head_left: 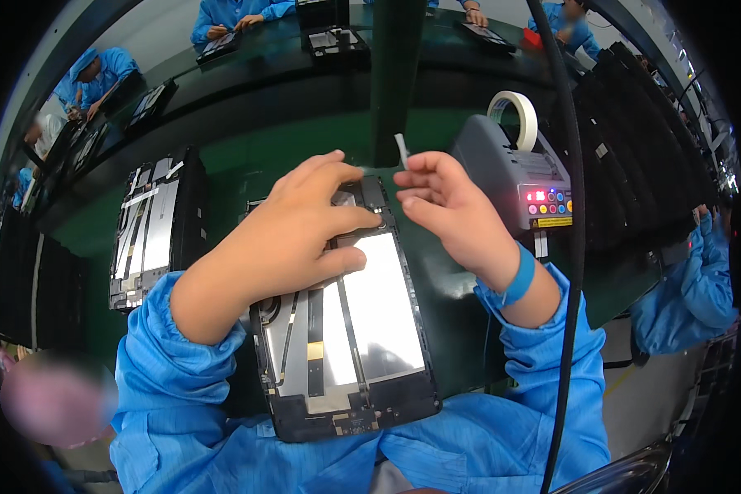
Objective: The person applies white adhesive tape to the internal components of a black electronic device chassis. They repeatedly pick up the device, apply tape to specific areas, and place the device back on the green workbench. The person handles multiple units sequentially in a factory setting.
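Note:
An opened tablet-like device (379,329), its inside showing silver plates, dark ribbon cables and a black frame, lies in front of me with its near end close to my body. My left hand (292,222) rests over its upper left part, fingers spread and fingertips touching near the top edge. My right hand (457,206) is raised just right of the device's far end, fingers curled. A short strip of whitish tape (401,146) sticks up from its fingertips; the exact grip is partly hidden.
A grey tape dispenser (490,165) with a cream tape roll (525,123) and lit buttons stands at right. On the left is a stack of similar devices (152,222). Black trays (634,148) stand far right; a black cable (570,247) hangs in front. Co-workers in blue (111,74) sit beyond.

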{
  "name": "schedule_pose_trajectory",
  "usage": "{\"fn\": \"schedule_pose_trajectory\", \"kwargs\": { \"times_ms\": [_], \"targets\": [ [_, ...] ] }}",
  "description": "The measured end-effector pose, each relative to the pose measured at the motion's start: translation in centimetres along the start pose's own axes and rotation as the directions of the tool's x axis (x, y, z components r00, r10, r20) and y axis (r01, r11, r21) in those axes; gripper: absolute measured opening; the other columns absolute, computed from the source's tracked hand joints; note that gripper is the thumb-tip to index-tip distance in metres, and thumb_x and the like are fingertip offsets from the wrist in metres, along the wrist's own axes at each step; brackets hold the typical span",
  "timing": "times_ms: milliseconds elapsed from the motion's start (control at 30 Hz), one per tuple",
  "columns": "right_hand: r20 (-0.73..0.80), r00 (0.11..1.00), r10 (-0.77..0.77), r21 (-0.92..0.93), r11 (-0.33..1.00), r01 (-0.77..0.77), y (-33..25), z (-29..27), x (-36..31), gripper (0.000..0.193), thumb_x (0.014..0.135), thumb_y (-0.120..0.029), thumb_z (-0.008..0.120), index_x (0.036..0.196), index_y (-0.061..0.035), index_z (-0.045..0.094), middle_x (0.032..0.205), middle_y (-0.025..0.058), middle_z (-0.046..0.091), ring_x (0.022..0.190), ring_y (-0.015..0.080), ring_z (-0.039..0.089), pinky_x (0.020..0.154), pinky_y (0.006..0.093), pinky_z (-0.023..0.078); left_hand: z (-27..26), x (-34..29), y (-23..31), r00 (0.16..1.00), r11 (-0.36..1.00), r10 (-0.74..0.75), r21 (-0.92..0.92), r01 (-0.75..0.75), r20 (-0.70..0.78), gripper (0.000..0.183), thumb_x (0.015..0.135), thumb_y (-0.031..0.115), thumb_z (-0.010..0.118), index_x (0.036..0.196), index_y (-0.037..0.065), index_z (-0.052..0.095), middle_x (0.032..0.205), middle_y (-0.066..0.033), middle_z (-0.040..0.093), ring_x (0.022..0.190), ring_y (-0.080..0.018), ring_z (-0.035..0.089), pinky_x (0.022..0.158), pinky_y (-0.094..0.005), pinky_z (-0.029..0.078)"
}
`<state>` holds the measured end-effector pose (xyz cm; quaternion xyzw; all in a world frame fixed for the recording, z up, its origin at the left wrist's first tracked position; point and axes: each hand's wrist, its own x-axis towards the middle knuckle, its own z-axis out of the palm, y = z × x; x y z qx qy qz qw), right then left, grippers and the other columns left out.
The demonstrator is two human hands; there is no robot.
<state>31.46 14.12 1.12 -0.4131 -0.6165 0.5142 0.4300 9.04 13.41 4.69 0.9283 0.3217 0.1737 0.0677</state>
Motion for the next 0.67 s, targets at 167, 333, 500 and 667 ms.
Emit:
{"fn": "schedule_pose_trajectory", "kwargs": {
  "times_ms": [167,333,500,667],
  "targets": [
    [0.055,0.997,0.063,-0.036,0.998,-0.061,0.7,1.3,2.4,0.049,0.081,-0.003,0.061,0.125,-0.0021,0.041,0.116,0.0100,0.049,0.096,0.0136,0.049,0.087,0.0276,0.043,0.3,-0.5,-0.6,0.999,0.995,-0.042,-0.088,0.041,-0.015,0.040,0.069,0.022,0.076,0.107,0.011,0.067,0.129,-0.0201,0.047,0.130,-0.0427,0.034,0.104,-0.0492,0.033],
    [0.074,0.996,0.043,0.020,0.999,-0.045,1.2,1.2,3.0,0.059,0.070,-0.008,0.068,0.124,-0.0016,0.043,0.114,0.0124,0.049,0.093,0.0168,0.048,0.082,0.0294,0.046,0.5,-0.4,-0.6,0.997,0.992,-0.069,-0.105,0.065,-0.039,0.038,0.070,0.021,0.076,0.105,0.011,0.067,0.127,-0.0191,0.048,0.131,-0.0419,0.033,0.104,-0.0489,0.034],
    [0.081,0.995,0.061,0.063,0.996,-0.066,1.6,1.3,2.9,0.058,0.072,-0.006,0.067,0.124,-0.0007,0.042,0.115,0.0126,0.048,0.093,0.0162,0.048,0.083,0.0284,0.046,0.9,-0.4,0.0,0.990,0.993,-0.114,-0.004,0.114,-0.084,0.035,0.072,0.021,0.075,0.104,0.011,0.066,0.124,-0.0181,0.049,0.132,-0.0419,0.033,0.103,-0.0493,0.033],
    [0.101,0.989,0.111,0.187,0.974,-0.129,1.1,0.8,2.4,0.057,0.078,-0.008,0.067,0.127,-0.0003,0.040,0.119,0.0131,0.048,0.106,0.0173,0.047,0.085,0.0296,0.047,1.1,-0.2,0.3,0.986,0.989,-0.132,0.059,0.138,-0.099,0.035,0.074,0.023,0.074,0.106,0.012,0.066,0.124,-0.0175,0.049,0.133,-0.0421,0.032,0.104,-0.0497,0.032]
  ]
}}
